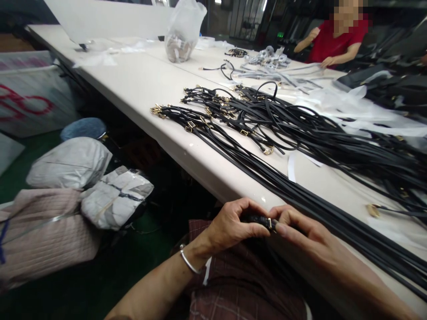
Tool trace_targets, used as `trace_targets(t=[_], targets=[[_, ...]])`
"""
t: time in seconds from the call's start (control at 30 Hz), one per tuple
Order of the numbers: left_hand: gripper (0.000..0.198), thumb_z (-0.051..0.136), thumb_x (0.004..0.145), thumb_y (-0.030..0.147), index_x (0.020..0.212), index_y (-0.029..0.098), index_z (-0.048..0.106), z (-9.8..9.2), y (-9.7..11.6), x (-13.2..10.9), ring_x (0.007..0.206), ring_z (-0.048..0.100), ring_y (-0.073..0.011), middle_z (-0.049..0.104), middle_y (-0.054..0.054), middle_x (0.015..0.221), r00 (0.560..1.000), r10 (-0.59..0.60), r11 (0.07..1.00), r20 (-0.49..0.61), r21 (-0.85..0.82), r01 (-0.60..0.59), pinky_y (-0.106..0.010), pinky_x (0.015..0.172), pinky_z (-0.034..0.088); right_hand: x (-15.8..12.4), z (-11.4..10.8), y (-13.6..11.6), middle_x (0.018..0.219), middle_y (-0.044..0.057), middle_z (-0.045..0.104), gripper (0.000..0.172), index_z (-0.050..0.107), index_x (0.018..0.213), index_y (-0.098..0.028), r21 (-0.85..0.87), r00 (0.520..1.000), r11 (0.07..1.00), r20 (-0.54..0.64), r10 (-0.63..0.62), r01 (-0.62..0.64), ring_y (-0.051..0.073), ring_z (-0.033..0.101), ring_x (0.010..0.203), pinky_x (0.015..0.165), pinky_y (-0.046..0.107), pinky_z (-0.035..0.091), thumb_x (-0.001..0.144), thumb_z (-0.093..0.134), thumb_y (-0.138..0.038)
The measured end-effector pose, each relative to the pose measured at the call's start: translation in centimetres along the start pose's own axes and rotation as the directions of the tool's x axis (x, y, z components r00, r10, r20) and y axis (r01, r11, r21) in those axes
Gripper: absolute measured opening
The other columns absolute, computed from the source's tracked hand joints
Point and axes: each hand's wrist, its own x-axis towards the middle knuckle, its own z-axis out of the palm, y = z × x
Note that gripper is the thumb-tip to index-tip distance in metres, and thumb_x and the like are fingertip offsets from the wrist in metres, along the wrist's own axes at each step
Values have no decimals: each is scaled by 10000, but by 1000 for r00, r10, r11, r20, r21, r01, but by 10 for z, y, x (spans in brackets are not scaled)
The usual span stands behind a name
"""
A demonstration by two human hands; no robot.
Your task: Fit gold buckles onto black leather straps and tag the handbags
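Observation:
Close to the table's near edge, both my hands pinch one black strap (255,219) that carries a small gold buckle (270,223). My left hand (230,224) closes thumb and fingers on the strap just left of the buckle. On its right side, my right hand (302,229) grips with thumb and bent forefinger. The rest of this strap is mostly hidden by my hands and dark clothing. Beyond them, a bundle of long black straps (256,166) runs along the table edge, gold buckles gathered at its far left end.
A larger tangled heap of black straps (300,120) covers the right of the white table (126,84). A plastic bag (182,35) stands at the back. Opposite, a person in a red top (336,42) handles pale wrapped strips. Wrapped bundles (116,198) lie low on the left.

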Motion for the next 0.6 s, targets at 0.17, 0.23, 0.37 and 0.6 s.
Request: trace_targets(t=[0.17,0.23,0.37,0.6], targets=[[376,874,670,366,917,129,718,2,-1,0,744,611,-135,715,-39,840,1000,5,999,-24,34,-4,-222,677,467,4,5,8,1116,65,555,373,529,710,-195,61,999,997,-31,-39,41,212,530,923,737,281,430,893,628,-505],[340,862,685,360,899,130,733,4,1,2,719,602,-127,711,-31,813,998,53,992,-41,113,-48,-214,662,456,9,8,12,1077,63,564,370,526,717,-199,90,997,993,-27,-70,72,224,526,963,782,291,427,894,625,-508],[252,851,688,298,858,142,751,6,6,6,710,594,-123,702,-14,782,993,117,976,-15,187,-112,-207,668,444,13,5,16,1002,41,556,395,508,722,-197,185,997,981,29,-65,59,205,522,910,781,286,423,880,642,-532],[318,844,647,376,806,138,706,-3,-11,17,590,464,-100,589,13,644,999,51,996,-14,76,-50,-207,557,366,18,-9,33,891,34,565,473,538,667,-180,348,995,935,48,-86,64,149,504,733,696,263,409,717,790,-577]])
